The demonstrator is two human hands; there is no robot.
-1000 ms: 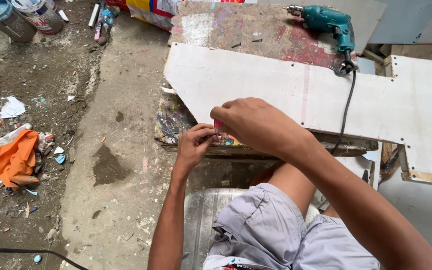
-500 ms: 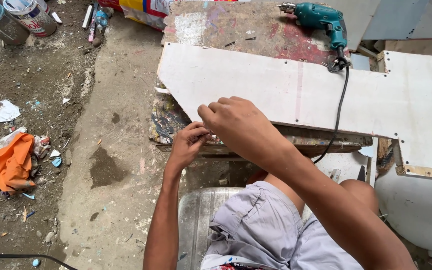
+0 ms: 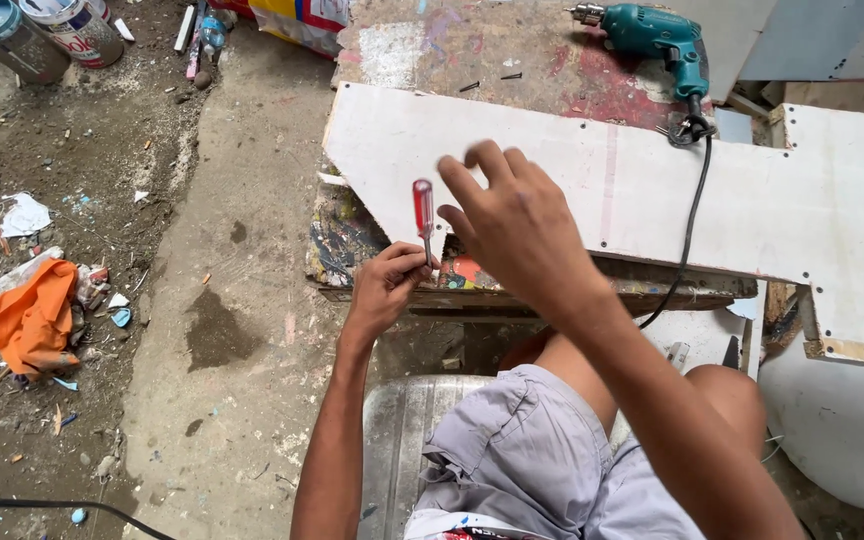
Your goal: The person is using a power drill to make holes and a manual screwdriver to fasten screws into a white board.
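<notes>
My left hand [image 3: 389, 285] pinches the metal shaft of a small screwdriver with a red see-through handle [image 3: 422, 208], held upright with the handle on top, just in front of the near edge of a white board [image 3: 572, 185]. Beside the handle hovers my right hand [image 3: 510, 225], fingers spread, holding nothing. The board lies flat on a paint-stained workbench [image 3: 472, 50]. I sit on a metal seat [image 3: 402, 440], in grey shorts.
A teal electric drill [image 3: 652, 35] lies at the bench's far side, its black cord [image 3: 692, 220] trailing over the board. Paint cans [image 3: 42, 30] stand far left. An orange rag [image 3: 32, 315] and litter lie on the dirt floor at left. More white panels [image 3: 852, 420] sit at right.
My right hand has lifted off my left hand and spread its fingers, uncovering the red-handled screwdriver that my left hand holds upright. The view has shifted slightly.
</notes>
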